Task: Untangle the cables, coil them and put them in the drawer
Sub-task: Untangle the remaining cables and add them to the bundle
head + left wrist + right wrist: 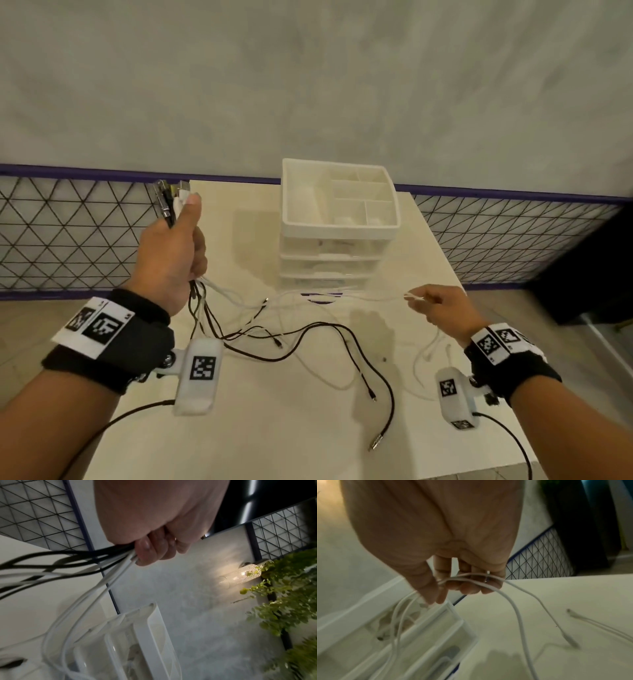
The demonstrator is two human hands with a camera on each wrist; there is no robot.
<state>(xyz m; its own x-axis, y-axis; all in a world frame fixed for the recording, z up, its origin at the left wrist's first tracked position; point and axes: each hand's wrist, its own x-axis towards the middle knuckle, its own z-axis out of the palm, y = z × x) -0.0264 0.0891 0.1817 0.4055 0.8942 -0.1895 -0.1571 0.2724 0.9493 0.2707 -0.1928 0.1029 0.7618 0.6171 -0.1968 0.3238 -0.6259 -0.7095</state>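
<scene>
My left hand (178, 246) is raised above the table's left side and grips a bundle of black and white cables (109, 561), their plug ends (169, 200) sticking up past the thumb. The cables hang down and spread in a tangle (308, 342) over the table. My right hand (442, 305) pinches a white cable (488, 582) pulled out to the right, level with the drawer unit's base. The white drawer unit (337, 233) stands at the table's back centre, its drawers closed.
The cream table (274, 428) ends at a sharp right edge near my right wrist. A wire-mesh fence (68, 233) with a purple rail runs behind it. An open divided tray (342, 195) tops the drawer unit. A dark cabinet (589, 274) stands at the right.
</scene>
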